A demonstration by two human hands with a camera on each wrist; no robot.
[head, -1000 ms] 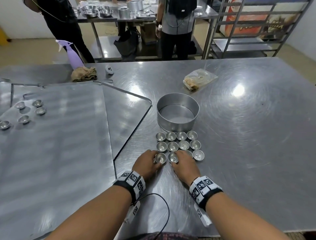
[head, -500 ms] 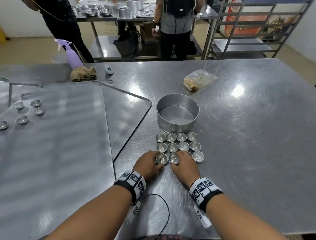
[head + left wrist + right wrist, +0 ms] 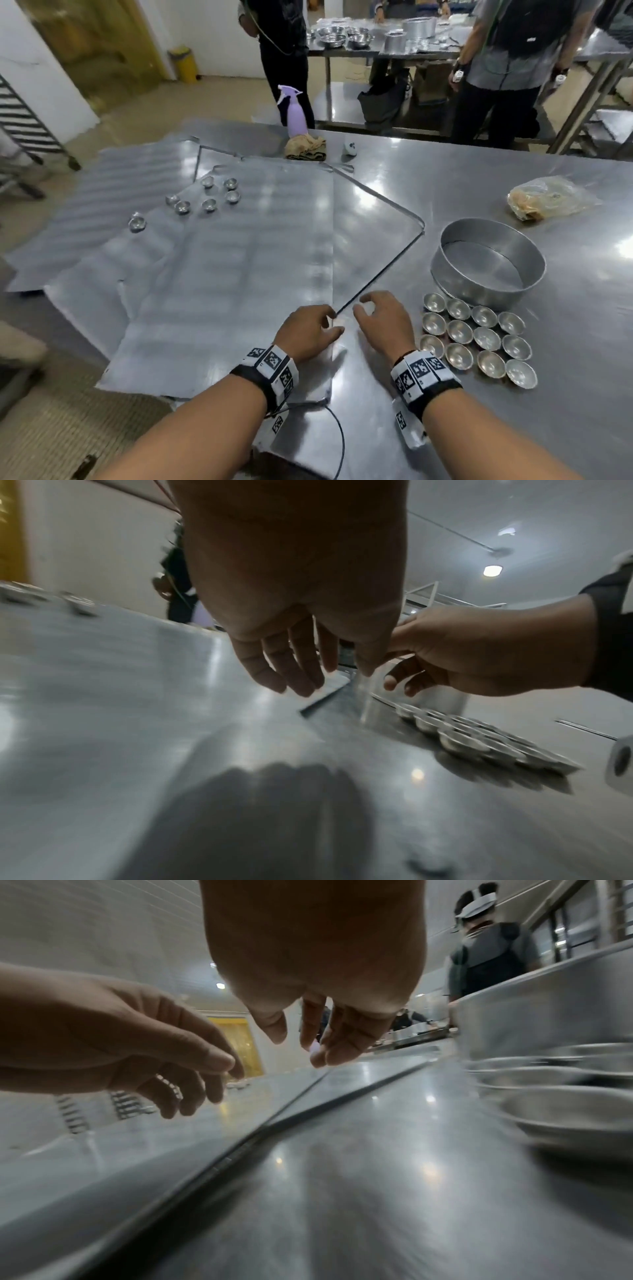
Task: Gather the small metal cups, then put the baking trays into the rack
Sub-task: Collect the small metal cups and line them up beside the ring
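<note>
Several small metal cups (image 3: 476, 339) sit packed in rows on the steel table, just in front of a round cake tin (image 3: 488, 262); the wrist views show them as blurred cups (image 3: 459, 741) and cups (image 3: 565, 1107). Several more loose cups (image 3: 209, 205) lie far left on the flat baking trays (image 3: 222, 274), which overlap one another. My left hand (image 3: 310, 330) and right hand (image 3: 383, 318) hover side by side over the near tray edge, left of the cup rows. Both have loose, relaxed fingers (image 3: 284, 669) and hold nothing.
A bagged item (image 3: 548, 198) lies at the back right. A purple spray bottle (image 3: 294, 113), a crumpled cloth (image 3: 306, 147) and a small white object (image 3: 351, 147) stand at the table's far edge. Two people stand beyond it. A rack (image 3: 24, 126) stands far left.
Both hands have let go of the front cups and moved left, off the cup rows, to the tray edge. The head view has swung left.
</note>
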